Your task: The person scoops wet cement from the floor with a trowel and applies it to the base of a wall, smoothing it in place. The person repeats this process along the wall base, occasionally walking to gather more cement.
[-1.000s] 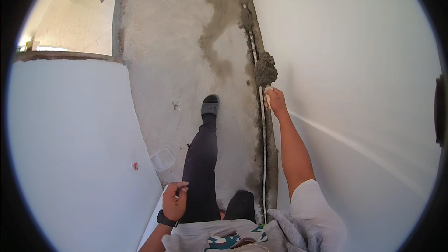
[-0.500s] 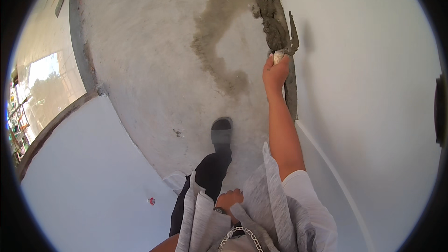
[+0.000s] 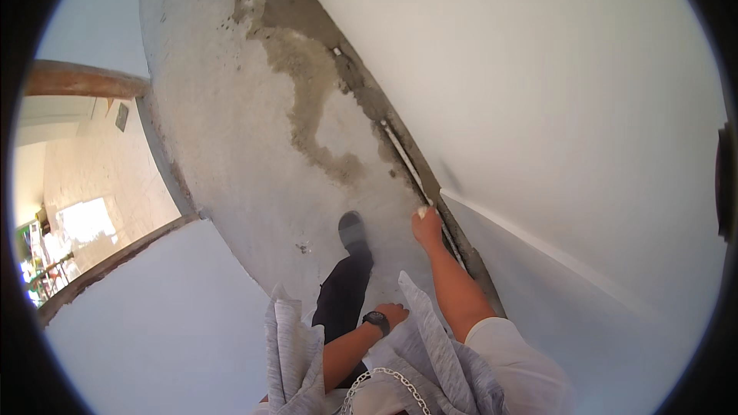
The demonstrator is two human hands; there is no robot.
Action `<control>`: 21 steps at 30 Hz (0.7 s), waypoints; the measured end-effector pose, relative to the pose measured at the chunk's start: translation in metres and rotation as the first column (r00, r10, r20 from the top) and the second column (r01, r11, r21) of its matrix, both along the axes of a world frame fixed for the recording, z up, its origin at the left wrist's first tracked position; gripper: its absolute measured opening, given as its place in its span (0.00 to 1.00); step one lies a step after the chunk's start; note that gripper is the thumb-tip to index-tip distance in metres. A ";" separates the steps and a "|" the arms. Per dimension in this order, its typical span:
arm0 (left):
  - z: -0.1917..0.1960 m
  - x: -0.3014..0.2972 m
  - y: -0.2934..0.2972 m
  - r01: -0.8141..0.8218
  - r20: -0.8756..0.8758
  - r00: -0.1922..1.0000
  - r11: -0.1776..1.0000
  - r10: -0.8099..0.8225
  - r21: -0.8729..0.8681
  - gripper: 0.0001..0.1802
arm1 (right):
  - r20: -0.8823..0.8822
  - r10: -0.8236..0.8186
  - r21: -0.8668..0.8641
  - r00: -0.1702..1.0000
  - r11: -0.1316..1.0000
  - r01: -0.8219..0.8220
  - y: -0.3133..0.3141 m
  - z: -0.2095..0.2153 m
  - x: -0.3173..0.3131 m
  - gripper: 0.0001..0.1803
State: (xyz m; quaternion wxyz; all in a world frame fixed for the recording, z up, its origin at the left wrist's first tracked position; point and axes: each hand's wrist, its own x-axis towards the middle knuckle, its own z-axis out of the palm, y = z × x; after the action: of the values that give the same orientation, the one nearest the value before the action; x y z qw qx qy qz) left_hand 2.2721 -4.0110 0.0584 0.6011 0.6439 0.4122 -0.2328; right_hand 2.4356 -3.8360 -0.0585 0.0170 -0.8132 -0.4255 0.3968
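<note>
My right hand (image 3: 427, 228) is closed around the pale handle of a trowel (image 3: 423, 211), low over a narrow channel (image 3: 361, 84) at the foot of the right wall. The trowel's blade is hard to make out here. A white pipe (image 3: 403, 155) lies bare in the channel, running from beyond my hand to beneath my forearm. Farther along, dark wet mortar (image 3: 350, 71) fills part of the channel. My left hand (image 3: 396, 313), with a black watch (image 3: 377, 322) at the wrist, is curled closed near my leg.
A damp patch (image 3: 304, 107) stains the grey concrete floor (image 3: 207, 123). My dark shoe (image 3: 353, 232) stands left of the channel. A smooth pale wall (image 3: 538, 92) rises close on the right. At left are a low white wall (image 3: 154, 284) and a doorway with a raised sill (image 3: 163, 155).
The view has turned, and my right hand has come back nearer my body with the trowel. Mortar lumps earlier beside the trowel no longer show; bare pipe shows there. More of my left forearm is visible.
</note>
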 end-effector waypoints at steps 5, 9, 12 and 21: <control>0.091 0.068 -0.041 0.586 0.000 0.806 0.798 -0.592 0.142 0.15 | -0.045 0.052 -0.018 0.998 0.998 -0.053 -0.204 0.183 0.139 0.29; 0.168 0.135 -0.084 0.903 -0.049 0.203 0.167 -0.978 0.396 0.15 | -0.031 -0.057 0.146 0.998 0.987 0.061 -0.411 0.287 0.235 0.29; 0.213 0.175 -0.116 0.803 -0.138 0.544 0.466 -0.827 0.372 0.15 | -0.007 -0.246 0.311 0.969 0.921 0.236 -0.571 0.329 0.288 0.29; 0.272 0.280 -0.211 0.456 -0.115 0.889 0.839 -0.443 0.296 0.14 | -0.102 -0.983 0.362 0.151 0.105 0.926 -0.965 0.376 0.295 0.26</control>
State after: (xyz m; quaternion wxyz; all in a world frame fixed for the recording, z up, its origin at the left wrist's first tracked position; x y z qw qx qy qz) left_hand 2.5520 -4.2216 0.3308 0.4103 0.8049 0.2940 -0.3120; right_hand 2.7306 -4.8009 0.3170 0.3747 -0.9053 0.1412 0.1413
